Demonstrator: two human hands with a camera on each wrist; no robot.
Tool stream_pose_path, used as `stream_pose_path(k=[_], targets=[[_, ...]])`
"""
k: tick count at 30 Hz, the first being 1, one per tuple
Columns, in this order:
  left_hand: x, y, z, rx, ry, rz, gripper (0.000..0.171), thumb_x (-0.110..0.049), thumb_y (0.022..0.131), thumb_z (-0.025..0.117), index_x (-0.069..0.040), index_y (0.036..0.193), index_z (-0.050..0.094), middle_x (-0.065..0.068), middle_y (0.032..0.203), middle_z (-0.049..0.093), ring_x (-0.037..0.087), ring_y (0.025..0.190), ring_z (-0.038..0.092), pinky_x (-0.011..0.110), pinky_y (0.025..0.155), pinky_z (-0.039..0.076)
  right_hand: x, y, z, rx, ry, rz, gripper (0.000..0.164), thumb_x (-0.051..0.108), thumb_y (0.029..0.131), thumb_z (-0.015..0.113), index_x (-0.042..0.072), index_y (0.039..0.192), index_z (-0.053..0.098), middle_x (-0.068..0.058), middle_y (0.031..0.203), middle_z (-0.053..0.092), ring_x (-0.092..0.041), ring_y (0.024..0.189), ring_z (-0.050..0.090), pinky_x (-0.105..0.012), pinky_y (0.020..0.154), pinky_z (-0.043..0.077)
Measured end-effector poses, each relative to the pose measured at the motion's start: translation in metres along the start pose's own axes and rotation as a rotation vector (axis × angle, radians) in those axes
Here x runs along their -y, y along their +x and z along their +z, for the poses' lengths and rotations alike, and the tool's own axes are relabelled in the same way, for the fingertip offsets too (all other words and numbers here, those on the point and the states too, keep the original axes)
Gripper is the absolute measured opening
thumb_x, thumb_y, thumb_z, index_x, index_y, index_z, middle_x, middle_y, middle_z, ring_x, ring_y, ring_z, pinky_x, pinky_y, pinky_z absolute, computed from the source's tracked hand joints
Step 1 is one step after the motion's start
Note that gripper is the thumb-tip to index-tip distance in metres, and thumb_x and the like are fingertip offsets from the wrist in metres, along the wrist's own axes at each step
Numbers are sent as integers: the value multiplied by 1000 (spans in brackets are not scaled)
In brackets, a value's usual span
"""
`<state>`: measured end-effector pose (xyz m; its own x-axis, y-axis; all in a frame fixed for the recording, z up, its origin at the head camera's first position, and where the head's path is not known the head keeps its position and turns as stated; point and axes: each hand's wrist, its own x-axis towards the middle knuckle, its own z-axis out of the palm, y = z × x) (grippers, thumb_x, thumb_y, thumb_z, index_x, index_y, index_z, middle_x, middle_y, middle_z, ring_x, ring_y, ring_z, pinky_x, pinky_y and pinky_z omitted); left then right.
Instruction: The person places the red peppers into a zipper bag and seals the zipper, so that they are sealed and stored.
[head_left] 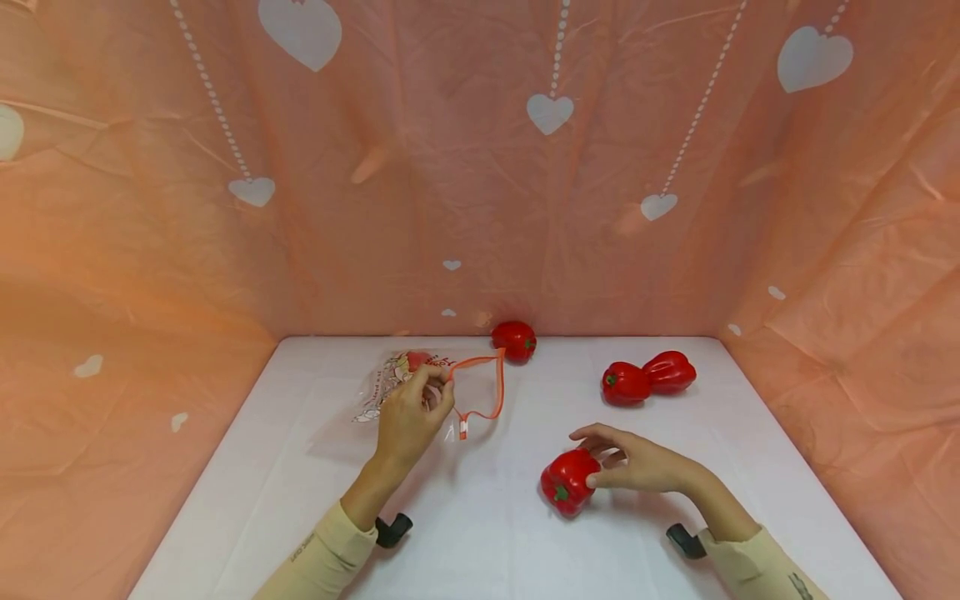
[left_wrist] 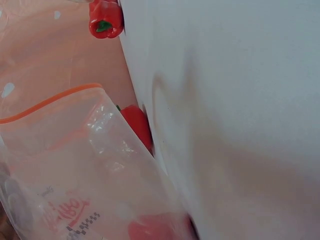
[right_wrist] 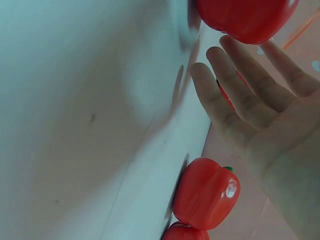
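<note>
Thumb and fingers of my left hand (head_left: 414, 412) pinch the orange zip rim of a clear printed zip bag (head_left: 480, 360). Its mouth gapes to the right, with a slider at the near corner. The bag (left_wrist: 65, 155) fills much of the left wrist view, and a red shape shows through its plastic. My right hand (head_left: 637, 462) is at a red bell pepper (head_left: 567, 483), thumb at its right side and fingers behind it. In the right wrist view the fingers (right_wrist: 245, 95) are nearly straight, their tips right at that pepper (right_wrist: 247, 17); the thumb is hidden there.
One red bell pepper (head_left: 515, 342) lies at the back edge of the white table (head_left: 480, 533), behind the bag's mouth. Two more peppers (head_left: 625, 384) lie against each other at the back right. An orange curtain with white hearts (head_left: 550, 113) encloses the back and sides.
</note>
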<state>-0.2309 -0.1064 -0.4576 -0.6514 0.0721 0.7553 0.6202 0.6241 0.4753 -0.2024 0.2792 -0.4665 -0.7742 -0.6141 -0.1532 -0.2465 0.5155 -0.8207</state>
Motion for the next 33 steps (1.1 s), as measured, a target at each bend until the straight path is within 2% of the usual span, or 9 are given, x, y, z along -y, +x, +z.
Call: stream_pose_path(k=[9,17,21,26,33], targets=[[1,-1,2,-11,11,-1,11,-8,91,77,-9,100,71,-1,80,72,12,63,62,28,55,47,0,-2,0,40,23,15,70,25,95,82,10,155,50,-12,146,60,-39,136,54,-56,111,50],[1,-1,1,-6,9,0,11,-9,91,77,-10,100,71,-1,80,72,11,63,62,28,56,48,-2,-3,0,57,-22,-10,68,24,93,83,10,152,52,-8,144,62,-38,135,55,-46,112,51],[1,0,0,1,1,-4,9,-9,92,76,-9,100,70,-1,81,72,12,63,62,29,55,49,-2,-2,-1,65,-20,10,66,22,93,83,14,152,54,-7,143,62,-37,135,55,-49,112,50],[0,0,0,6,-2,-6,10,-9,92,76,-8,101,70,-1,81,72,12,63,62,29,55,49,-3,-1,-1,68,-22,18,64,17,94,82,17,151,55,-7,142,63,-36,134,55,-44,112,50],[0,-1,-1,5,8,2,10,-9,93,77,-9,101,70,-1,80,72,11,63,61,28,55,49,-6,-2,-2,72,-25,-25,57,12,97,77,16,150,55,-10,143,63,-35,133,58,-46,112,51]])
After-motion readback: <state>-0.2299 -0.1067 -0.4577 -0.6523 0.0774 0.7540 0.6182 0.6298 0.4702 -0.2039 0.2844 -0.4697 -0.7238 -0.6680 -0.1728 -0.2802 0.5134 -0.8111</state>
